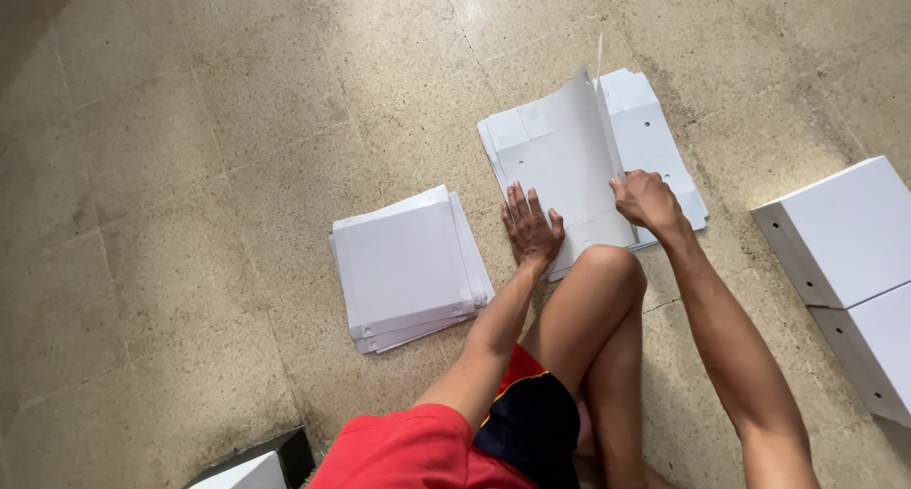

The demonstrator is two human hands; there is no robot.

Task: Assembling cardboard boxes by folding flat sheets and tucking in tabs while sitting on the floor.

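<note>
Floor (190, 119) of speckled tile carries everything; no bench is in view. Assembled white boxes (845, 252) at right are cut off by the frame edge. Flat white blanks (403, 266) lie stacked at left, well apart from the cardboard sheet (560, 157) being folded on a second stack. I see my left hand (529, 228) spread flat, pressing the sheet down, and my right hand (645, 200) clamped on its raised flap. I judge folding is underway; next calls for creasing that flap upright. My knee hides the sheet's near edge.
</note>
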